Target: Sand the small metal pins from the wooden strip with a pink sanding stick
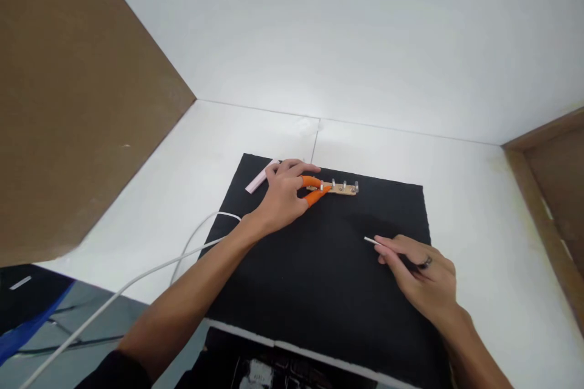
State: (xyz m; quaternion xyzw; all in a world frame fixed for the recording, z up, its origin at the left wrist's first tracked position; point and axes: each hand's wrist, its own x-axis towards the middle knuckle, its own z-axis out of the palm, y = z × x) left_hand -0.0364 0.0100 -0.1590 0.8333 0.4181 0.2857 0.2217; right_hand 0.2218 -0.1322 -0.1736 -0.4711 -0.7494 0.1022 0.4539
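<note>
On the black mat, my left hand (285,191) closes its thumb and index finger at the left end of a small light wooden strip (347,191). Both digits carry orange coverings that look like finger cots. Several short, clear or silvery upright pieces stand along the strip. Beyond the pinch, the strip's left part is mostly hidden. To the lower right, my right hand (422,270), with a ring on one finger, pinches a thin white stick (370,240). The stick's tip points left, above the mat and apart from the strip; its other end is hidden in the hand.
A pale pink, bar-like piece (260,179) lies beside my left hand on the black mat (292,279). A white cable (150,276) loops past my left forearm. Brown panels (82,103) stand left and right, with a white wall (347,30) behind the white tabletop (474,206).
</note>
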